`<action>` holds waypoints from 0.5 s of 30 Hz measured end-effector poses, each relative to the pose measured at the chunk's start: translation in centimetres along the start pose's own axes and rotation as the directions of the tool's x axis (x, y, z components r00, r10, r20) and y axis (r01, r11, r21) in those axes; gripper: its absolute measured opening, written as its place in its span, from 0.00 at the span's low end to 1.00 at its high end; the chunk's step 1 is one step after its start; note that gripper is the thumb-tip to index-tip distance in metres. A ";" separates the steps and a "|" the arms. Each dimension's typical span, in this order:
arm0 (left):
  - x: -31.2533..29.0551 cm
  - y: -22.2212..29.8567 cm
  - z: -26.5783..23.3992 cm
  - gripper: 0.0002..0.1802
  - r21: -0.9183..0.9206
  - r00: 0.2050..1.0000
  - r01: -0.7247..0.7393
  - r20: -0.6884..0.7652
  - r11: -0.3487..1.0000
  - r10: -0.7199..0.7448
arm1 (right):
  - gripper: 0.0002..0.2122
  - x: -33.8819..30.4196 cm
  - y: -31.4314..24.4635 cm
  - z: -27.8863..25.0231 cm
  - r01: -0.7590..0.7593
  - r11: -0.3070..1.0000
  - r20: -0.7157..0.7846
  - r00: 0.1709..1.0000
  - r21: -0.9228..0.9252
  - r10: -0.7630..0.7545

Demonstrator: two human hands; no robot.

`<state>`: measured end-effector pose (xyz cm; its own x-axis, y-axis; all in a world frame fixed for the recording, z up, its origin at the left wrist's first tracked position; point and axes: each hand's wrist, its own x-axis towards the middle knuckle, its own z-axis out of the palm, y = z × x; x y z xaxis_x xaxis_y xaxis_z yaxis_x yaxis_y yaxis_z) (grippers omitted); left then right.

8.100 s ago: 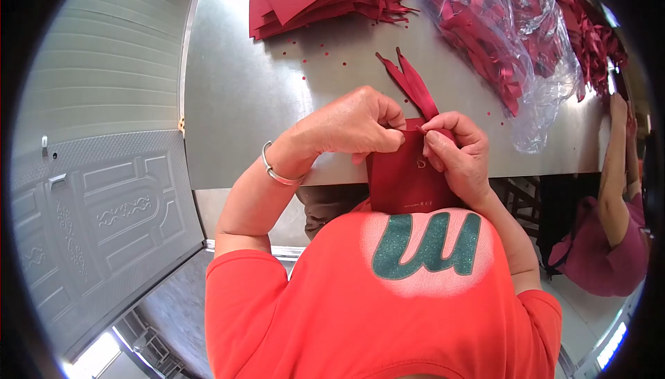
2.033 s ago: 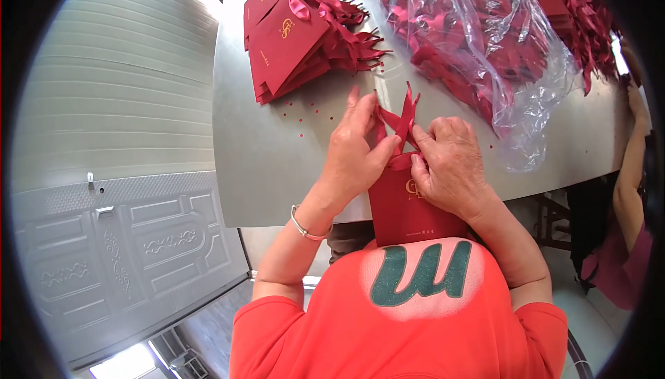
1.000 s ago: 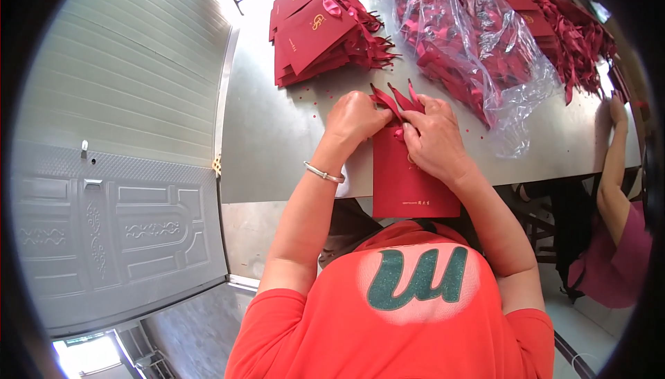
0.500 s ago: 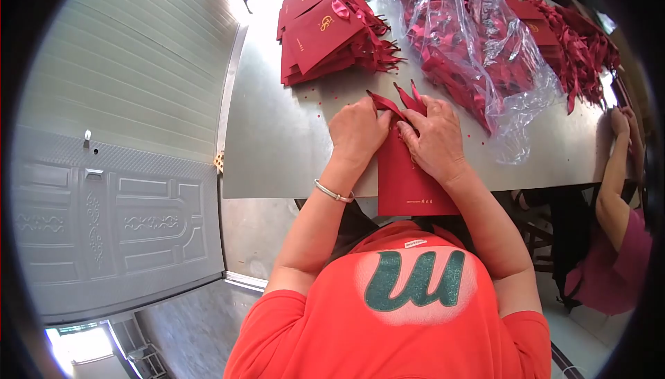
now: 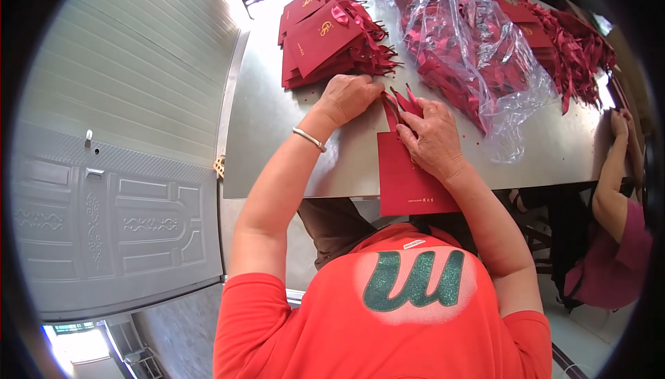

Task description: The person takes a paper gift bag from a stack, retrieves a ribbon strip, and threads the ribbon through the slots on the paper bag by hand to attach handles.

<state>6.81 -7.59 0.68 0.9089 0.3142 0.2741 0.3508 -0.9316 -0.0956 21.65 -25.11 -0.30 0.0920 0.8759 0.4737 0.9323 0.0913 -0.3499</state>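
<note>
Since half a second ago the left hand (image 5: 353, 96) has drawn up and leftward, away from the right hand (image 5: 434, 133), and a ribbon (image 5: 389, 110) now spans the gap. Its thumb and fingertips are together, pinched on that ribbon's end. The right grip is clamped at the top of the red bag (image 5: 412, 179), over the base of the ribbons; what exactly lies under those fingers is hidden.

From the left grip the red bag lies toward the person and a little to the right, its long axis seeming to run away from the body, top edge outward and lower edge overhanging the counter (image 5: 267, 154). Right is the nearer hand, touching it; left reaches it only through the ribbon.

Just beyond the left hand sits a stack of red bags (image 5: 322, 36), lying flat, their ribbons spilling rightward. A clear plastic bag (image 5: 516, 126), up and right of the hands, holds a crowded heap of red ribboned pieces. Farther right lies another ribboned pile (image 5: 569, 60), with a co-worker's hand (image 5: 618, 124) at the counter's edge.
</note>
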 end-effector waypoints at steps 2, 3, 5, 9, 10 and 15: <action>0.3 -0.4 -0.4 0.06 0.035 0.997 -0.069 0.033 0.997 0.067 | 0.13 0.0 0.4 -0.1 0.024 1.000 0.006 1.000 0.004 -0.024; 0.4 -0.7 -0.6 0.06 0.069 0.989 -0.137 0.073 0.988 0.132 | 0.13 0.0 0.7 -0.1 0.042 0.999 0.004 0.999 0.031 -0.042; 0.4 -1.4 -0.7 0.04 0.132 0.975 -0.204 0.112 0.970 0.190 | 0.12 -0.1 1.0 -0.4 0.070 0.996 0.008 0.997 0.057 -0.070; 1.0 -1.8 -1.1 0.02 0.165 0.920 -0.340 0.260 0.926 0.292 | 0.12 -0.5 1.8 -0.6 0.124 0.983 0.027 0.991 0.134 -0.128; 1.2 -1.8 -1.3 0.02 0.160 0.922 -0.338 0.257 0.928 0.291 | 0.12 -0.6 1.9 -0.7 0.134 0.980 0.033 0.990 0.149 -0.141; 1.7 -1.8 -2.3 0.06 0.148 0.869 -0.455 0.287 0.878 0.402 | 0.14 -0.6 2.2 -1.7 0.156 0.978 0.055 0.985 0.139 -0.165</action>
<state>7.18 -5.80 3.49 0.9960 -0.0489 -0.0753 -0.0723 -0.9337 -0.3507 24.25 -26.20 0.00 -0.0825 0.8733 0.4801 0.8774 0.2921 -0.3805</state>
